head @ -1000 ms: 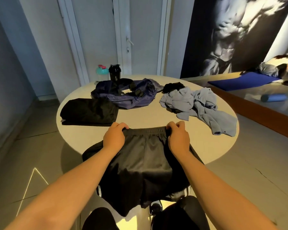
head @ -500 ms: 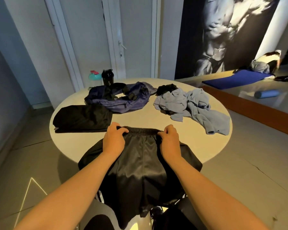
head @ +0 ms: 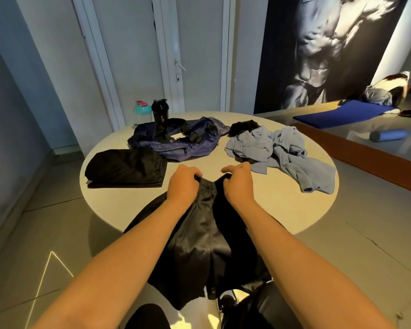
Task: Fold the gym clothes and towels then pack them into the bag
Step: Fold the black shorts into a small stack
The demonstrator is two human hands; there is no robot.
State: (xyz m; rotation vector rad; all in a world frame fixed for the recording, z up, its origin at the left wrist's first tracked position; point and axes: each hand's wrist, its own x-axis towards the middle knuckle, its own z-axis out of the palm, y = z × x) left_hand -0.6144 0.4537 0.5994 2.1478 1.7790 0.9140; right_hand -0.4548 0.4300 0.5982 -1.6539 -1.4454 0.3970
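view: head
left hand (head: 184, 184): fingers curled, pinching the waistband of the shorts (head: 207, 233)
right hand (head: 239, 184): fingers curled, pinching the same waistband, close to the left hand
shorts: black, waistband bunched between the hands on the near part of the table (head: 282, 210); legs hang over its near edge
bag (head: 176, 141): navy, slack, far middle of the table
folded garment (head: 126, 168): black, flat at left, just beside the bag
blue cloth (head: 280, 153): crumpled at right, near edge just beside the right hand
shaker (head: 160, 110): black, upright behind the bag
bottle (head: 142, 111): teal, left of the shaker
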